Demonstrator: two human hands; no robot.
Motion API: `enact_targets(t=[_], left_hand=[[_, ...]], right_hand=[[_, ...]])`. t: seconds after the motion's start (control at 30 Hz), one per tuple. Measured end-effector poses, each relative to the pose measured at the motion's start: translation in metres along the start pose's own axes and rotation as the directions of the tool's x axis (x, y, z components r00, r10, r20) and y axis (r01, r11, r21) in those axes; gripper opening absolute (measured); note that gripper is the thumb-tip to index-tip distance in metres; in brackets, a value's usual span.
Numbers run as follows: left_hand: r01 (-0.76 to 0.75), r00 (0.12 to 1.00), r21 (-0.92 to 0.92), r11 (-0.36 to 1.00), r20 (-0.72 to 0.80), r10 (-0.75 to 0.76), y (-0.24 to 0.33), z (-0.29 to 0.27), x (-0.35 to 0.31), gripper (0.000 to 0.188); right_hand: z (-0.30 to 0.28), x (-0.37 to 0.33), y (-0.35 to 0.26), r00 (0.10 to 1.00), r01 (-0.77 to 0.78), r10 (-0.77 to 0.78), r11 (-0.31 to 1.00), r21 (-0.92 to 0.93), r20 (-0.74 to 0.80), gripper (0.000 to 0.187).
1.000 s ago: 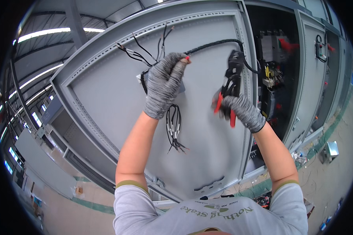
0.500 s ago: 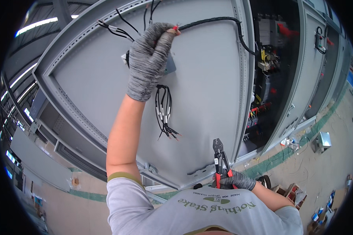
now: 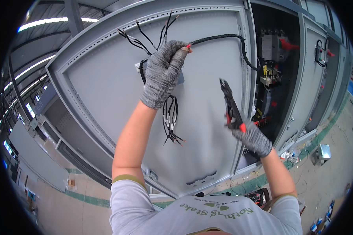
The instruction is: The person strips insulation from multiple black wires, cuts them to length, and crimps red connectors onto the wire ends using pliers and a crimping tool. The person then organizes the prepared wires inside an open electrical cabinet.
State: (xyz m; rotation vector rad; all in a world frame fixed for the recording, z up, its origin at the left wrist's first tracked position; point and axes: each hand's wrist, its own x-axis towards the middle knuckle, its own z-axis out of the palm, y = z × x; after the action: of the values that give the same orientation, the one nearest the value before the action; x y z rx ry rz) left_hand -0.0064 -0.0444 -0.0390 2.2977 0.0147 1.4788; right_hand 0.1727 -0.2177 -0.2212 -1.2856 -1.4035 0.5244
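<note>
My left hand (image 3: 164,72), in a grey glove with bare fingertips, is raised before a grey cabinet door (image 3: 208,156). Its thumb and finger pinch a small red sleeved wire terminal (image 3: 189,46) at the end of a black wrapped cable (image 3: 219,37). Lower right, my gloved right hand (image 3: 255,139) grips crimping pliers (image 3: 232,103) with red handles, their dark jaws pointing up, apart from the cable. Behind my left hand, loose black wires (image 3: 135,40) fan upward. Below it hangs a bundle of black wires (image 3: 170,119) with white markers and bare copper ends.
To the right is an open cabinet compartment (image 3: 274,86) with breakers and wiring. Further right stand more cabinet doors (image 3: 312,74). A shiny metal box (image 3: 322,152) sits on the floor, with scraps nearby. The door's perforated frame (image 3: 86,117) borders the left.
My right hand has risen from near my shirt with the crimping pliers, toward the door's middle. The left hand still pinches the terminal; the view has shifted slightly.
</note>
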Motion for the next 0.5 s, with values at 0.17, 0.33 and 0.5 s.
enact_targets(t=[0.17, 0.33, 0.5], left_hand=[[0.03, 1.0, -0.023, 0.999, 0.008, -0.03, 0.003, 0.001, 0.002, 0.017], [0.007, 0.995, -0.086, 0.996, -0.099, -0.015, 0.0, -0.001, 0.0, 0.016], [0.02, 0.997, -0.142, 0.99, -0.068, -0.03, -0.002, -0.001, 0.002, 0.016]], right_hand=[[-0.011, 0.076, -0.047, 0.846, 0.215, -0.482, 0.698, -0.683, -0.226, 0.074], [-0.013, 0.091, -0.069, 0.822, 0.126, -0.52, 0.563, -0.817, -0.232, 0.084], [-0.025, 0.094, -0.066, 0.779, 0.167, -0.594, 0.504, -0.847, -0.2, 0.088]])
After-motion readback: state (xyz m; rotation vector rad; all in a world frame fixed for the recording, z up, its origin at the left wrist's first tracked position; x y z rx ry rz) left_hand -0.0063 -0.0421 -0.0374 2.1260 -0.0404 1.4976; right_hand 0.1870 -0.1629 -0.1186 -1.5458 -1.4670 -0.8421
